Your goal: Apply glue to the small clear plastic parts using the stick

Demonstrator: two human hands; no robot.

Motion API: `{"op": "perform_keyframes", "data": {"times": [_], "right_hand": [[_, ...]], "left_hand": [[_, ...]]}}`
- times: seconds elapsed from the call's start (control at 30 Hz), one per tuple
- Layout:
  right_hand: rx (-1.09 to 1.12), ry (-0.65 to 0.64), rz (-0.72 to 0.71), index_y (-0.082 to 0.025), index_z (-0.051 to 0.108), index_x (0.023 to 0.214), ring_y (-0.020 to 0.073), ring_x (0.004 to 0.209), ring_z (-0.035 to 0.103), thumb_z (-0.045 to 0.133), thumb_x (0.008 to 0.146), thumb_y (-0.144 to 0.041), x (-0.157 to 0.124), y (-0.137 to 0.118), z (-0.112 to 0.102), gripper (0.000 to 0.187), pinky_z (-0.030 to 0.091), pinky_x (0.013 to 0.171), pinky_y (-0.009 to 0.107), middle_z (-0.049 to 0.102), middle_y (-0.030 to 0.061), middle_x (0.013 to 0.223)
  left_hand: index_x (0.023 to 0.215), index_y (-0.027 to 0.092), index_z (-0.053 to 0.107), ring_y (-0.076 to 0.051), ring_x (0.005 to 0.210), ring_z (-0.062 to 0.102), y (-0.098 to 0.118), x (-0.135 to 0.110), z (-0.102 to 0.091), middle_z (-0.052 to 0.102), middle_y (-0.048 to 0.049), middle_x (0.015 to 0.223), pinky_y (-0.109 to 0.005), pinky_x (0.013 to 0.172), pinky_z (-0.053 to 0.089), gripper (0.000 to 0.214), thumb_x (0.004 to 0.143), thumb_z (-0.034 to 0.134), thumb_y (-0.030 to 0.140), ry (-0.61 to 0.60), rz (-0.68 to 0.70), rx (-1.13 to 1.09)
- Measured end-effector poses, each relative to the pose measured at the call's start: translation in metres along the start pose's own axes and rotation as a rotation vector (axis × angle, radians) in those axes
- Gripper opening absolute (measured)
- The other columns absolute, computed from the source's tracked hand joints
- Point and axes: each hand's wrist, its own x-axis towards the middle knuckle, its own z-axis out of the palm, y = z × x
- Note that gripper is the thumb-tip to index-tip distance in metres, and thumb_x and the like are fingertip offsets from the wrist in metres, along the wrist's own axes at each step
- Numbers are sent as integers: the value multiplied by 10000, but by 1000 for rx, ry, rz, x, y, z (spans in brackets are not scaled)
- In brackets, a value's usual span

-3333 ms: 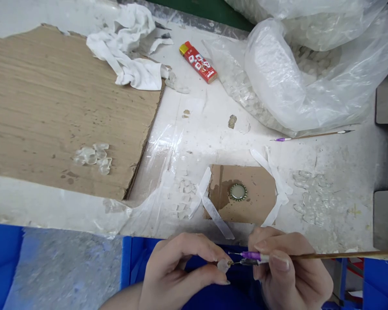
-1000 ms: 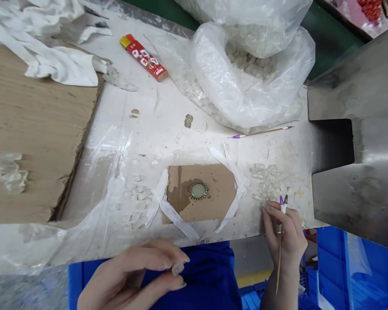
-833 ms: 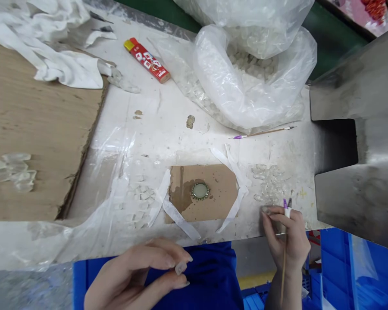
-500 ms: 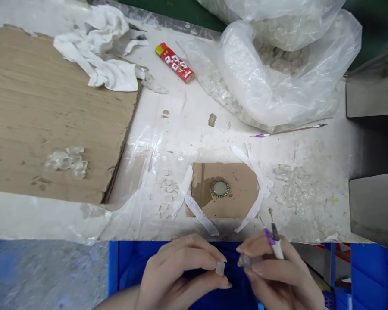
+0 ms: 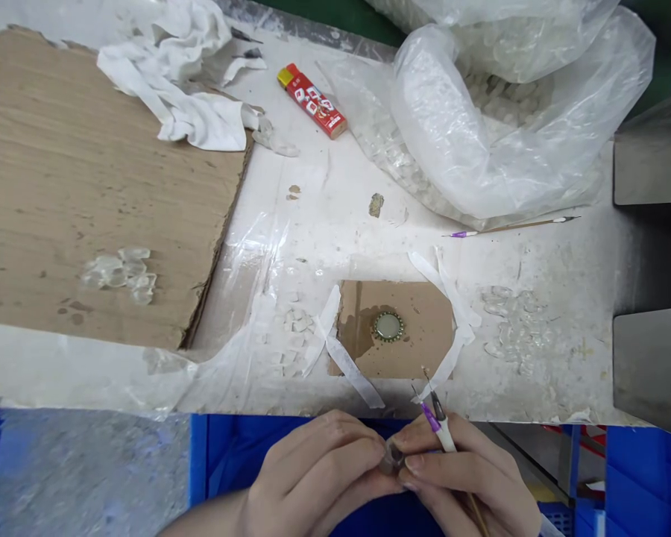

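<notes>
Low in the view, my left hand (image 5: 307, 477) and my right hand (image 5: 452, 470) meet over a blue crate. The left fingers pinch a small glass piece (image 5: 392, 459), partly hidden and dark against the shadow. The right fingers, touching it, also grip a thin wooden-handled pick (image 5: 439, 425) with a white and purple end pointing up. A bottle cap with a green-gold rim (image 5: 388, 327) lies on a small cardboard square (image 5: 419, 321), just beyond the hands. Loose glass pieces (image 5: 508, 324) lie to its right.
A large cardboard sheet (image 5: 89, 186) with glass pieces fills the left. Behind stand a plastic bag of glass pieces (image 5: 497, 127), a red lighter (image 5: 312, 101), a white cloth (image 5: 173, 93) and a second pick (image 5: 508, 228). A grey metal shape (image 5: 654, 149) stands at right.
My right hand has come back from the loose glass pieces on the table to meet my left hand. The view has shifted with my head, and the pick now points up.
</notes>
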Motion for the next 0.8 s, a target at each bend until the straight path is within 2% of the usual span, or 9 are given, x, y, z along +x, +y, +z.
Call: {"op": "perform_keyframes", "data": {"times": [0.17,0.27,0.37,0.57,0.7,0.8], "right_hand": [[158,84,-44,-236,738,1134,171,654,758,678,991,-155,-1,8,10,176,642,566,254,805,70,879],[255,34,21,-238,729,1097,165,641,751,670,1007,-192,1,6,12,117,618,531,237,784,58,838],[296,1,80,-253,727,1085,166,649,755,665,1012,-195,5,3,9,112,603,521,229,788,54,825],[302,-50,78,-236,730,1012,187,724,789,697,994,-215,8,0,4,42,644,587,251,821,90,896],[384,27,155,-264,709,1015,180,692,795,704,988,-205,5,1,13,65,629,542,229,826,71,905],[433,82,173,-280,696,1016,165,604,764,701,991,-232,2,2,21,55,604,486,221,816,49,873]], "left_hand": [[1142,108,674,-165,666,806,0,-3,-4,825,-62,781,-208,701,692,191,1076,589,266,-58,22,92],[1153,120,687,-171,650,805,1,-5,-7,832,-54,771,-224,700,698,209,1069,603,292,-105,22,95],[1159,135,689,-186,631,805,2,-4,-10,832,-53,757,-240,684,700,220,1058,623,319,-94,18,92],[1109,139,681,-157,579,763,0,1,-14,801,-53,723,-197,607,663,188,1070,608,309,-80,-25,66],[1082,143,688,-134,567,734,-3,2,-14,770,-41,741,-167,556,631,309,988,711,437,-16,-62,12],[1105,136,705,-127,581,726,-2,0,-14,749,-40,775,-169,567,634,370,950,756,468,-15,-37,13]]}}
